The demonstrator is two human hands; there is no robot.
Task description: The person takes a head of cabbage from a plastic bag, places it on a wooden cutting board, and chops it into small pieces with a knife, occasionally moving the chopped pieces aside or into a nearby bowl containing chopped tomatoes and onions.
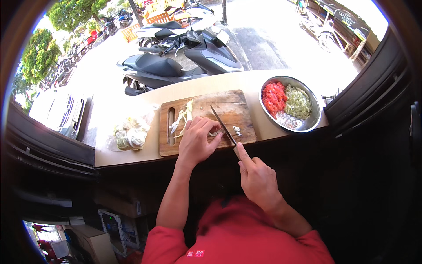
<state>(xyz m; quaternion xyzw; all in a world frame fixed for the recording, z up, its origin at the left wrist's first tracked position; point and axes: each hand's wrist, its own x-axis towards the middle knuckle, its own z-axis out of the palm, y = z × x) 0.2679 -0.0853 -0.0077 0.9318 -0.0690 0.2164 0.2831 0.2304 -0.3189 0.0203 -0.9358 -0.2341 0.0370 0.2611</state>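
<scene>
A wooden cutting board (230, 99) with a slot handle lies on the counter. My left hand (199, 138), fingers curled, presses a pale leafy vegetable piece (214, 133) against it. In my right hand (258, 176) is a kitchen knife (223, 126), its index finger along the handle and its blade over the board beside my left fingertips. Small white chopped bits (237, 130) sit right of the blade. Pale leaf strips (185, 115) lie near the slot. At the right, a metal bowl (316, 120) holds chopped red, pale green and whitish pieces in separate heaps.
A clear plastic bag with pale leafy vegetables (132, 133) rests left of the board. The light wooden counter (207, 81) ends at a dark frame on both sides. Beyond it stands a parked dark scooter (158, 67). Cardboard boxes (90, 242) are at the lower left.
</scene>
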